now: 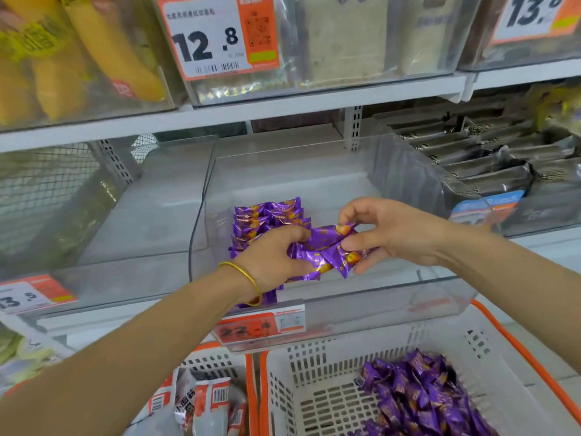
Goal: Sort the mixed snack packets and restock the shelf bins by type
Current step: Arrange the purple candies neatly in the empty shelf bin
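The red-and-white packets (pixel 204 401) in the left basket (pixel 213 361) are not yet shelved. The left hand (pixel 270 256) and right hand (pixel 386 234) both grasp a bunch of purple packets (pixel 327 250) inside the clear bin (pixel 377 294), beside a short stacked row (pixel 267 215). A loose purple pile (pixel 424 398) lies in the right basket (pixel 314 357). Assessment: restocking is at an early stage.

At frame centre, a shelf bin (pixel 393 297) holds a row of snack packets (pixel 267 214) at its left side. Below it, at lower right, a basket (pixel 314 366) holds loose packets (pixel 421 394); a second basket (pixel 220 361) sits just left of it.
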Action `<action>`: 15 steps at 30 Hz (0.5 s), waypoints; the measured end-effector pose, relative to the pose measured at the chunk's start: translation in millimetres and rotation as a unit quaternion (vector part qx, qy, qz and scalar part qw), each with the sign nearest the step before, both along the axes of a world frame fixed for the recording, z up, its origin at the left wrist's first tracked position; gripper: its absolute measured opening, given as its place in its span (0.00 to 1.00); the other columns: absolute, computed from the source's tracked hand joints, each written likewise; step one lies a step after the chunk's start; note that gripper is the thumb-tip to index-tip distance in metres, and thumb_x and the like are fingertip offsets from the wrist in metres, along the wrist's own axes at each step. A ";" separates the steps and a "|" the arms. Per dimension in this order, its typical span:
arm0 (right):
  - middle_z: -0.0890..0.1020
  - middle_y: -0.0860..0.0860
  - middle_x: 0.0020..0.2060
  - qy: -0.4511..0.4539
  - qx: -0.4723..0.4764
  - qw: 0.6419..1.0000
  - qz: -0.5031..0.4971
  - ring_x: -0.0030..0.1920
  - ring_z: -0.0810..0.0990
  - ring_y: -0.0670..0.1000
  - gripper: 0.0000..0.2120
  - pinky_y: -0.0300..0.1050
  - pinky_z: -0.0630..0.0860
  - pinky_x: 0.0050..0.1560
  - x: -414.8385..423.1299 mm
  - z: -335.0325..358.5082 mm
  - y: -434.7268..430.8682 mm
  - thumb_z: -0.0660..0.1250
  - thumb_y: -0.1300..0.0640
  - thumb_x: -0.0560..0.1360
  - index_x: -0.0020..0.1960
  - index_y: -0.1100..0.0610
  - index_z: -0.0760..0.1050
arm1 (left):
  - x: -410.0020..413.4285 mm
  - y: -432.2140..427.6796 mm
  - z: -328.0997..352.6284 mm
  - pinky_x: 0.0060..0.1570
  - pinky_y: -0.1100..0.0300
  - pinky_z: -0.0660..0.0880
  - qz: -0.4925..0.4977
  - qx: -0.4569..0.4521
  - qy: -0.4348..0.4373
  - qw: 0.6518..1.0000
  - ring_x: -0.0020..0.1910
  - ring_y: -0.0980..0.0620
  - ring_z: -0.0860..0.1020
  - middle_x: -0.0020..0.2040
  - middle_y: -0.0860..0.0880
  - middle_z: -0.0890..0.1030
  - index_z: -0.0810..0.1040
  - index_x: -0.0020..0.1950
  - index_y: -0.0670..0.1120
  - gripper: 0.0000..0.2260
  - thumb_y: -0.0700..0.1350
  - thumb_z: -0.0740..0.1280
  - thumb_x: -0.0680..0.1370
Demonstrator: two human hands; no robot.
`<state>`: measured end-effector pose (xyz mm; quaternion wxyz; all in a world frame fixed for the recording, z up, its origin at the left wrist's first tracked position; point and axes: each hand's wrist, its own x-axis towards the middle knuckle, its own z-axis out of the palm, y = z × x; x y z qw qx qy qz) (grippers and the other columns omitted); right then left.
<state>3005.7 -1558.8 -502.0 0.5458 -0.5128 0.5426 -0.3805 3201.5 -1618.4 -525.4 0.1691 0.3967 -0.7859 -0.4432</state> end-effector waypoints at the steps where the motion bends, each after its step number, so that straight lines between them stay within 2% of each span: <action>1: 0.76 0.52 0.44 -0.006 0.016 1.000 0.001 0.33 0.80 0.52 0.11 0.49 0.83 0.36 -2.1 -3.1 -1.6 0.67 0.74 0.71 0.46 0.60 0.72 | -0.8 -1.4 -3.6 0.57 0.55 0.73 -0.002 -0.013 -0.010 1.000 0.56 0.42 0.77 0.55 0.41 0.79 0.76 0.59 0.38 0.20 0.38 0.73 0.68; 4: 0.76 0.54 0.41 -0.016 0.066 0.998 -0.001 0.31 0.80 0.51 0.12 0.50 0.83 0.37 -5.3 -9.9 -6.8 0.66 0.74 0.71 0.45 0.59 0.71 | -5.4 -6.0 -7.9 0.51 0.64 0.71 -0.036 -0.056 -0.033 0.997 0.50 0.51 0.76 0.50 0.44 0.78 0.76 0.59 0.37 0.17 0.33 0.72 0.70; 7: 0.76 0.57 0.40 -0.012 0.104 0.994 -0.002 0.33 0.80 0.53 0.12 0.51 0.83 0.37 -4.5 -14.6 -10.6 0.66 0.75 0.70 0.44 0.59 0.71 | -8.3 -7.7 -7.1 0.54 0.63 0.72 -0.065 -0.059 -0.044 0.995 0.53 0.50 0.77 0.55 0.43 0.80 0.76 0.60 0.36 0.19 0.30 0.71 0.70; 10: 0.76 0.55 0.39 0.027 0.118 0.993 0.008 0.32 0.80 0.54 0.13 0.52 0.82 0.38 1.4 -20.9 -13.2 0.67 0.76 0.69 0.42 0.59 0.71 | -8.2 -8.4 -8.5 0.46 0.72 0.71 -0.070 -0.101 -0.088 0.988 0.46 0.54 0.76 0.48 0.47 0.78 0.77 0.56 0.38 0.17 0.29 0.70 0.69; 12: 0.76 0.54 0.38 0.063 0.120 0.991 0.007 0.33 0.80 0.53 0.14 0.53 0.81 0.40 7.1 -25.4 -15.3 0.68 0.77 0.68 0.41 0.59 0.71 | -7.5 -7.0 -8.0 0.43 0.69 0.71 -0.081 -0.140 -0.118 0.980 0.43 0.55 0.74 0.47 0.47 0.79 0.77 0.54 0.39 0.16 0.29 0.70 0.68; 15: 0.75 0.55 0.38 0.098 0.127 0.987 -0.002 0.35 0.78 0.53 0.15 0.53 0.80 0.41 14.0 -29.8 -18.8 0.69 0.77 0.68 0.39 0.59 0.70 | -5.4 -6.7 -6.7 0.43 0.67 0.67 -0.108 -0.207 -0.166 0.958 0.44 0.53 0.72 0.50 0.44 0.79 0.77 0.54 0.39 0.14 0.31 0.70 0.69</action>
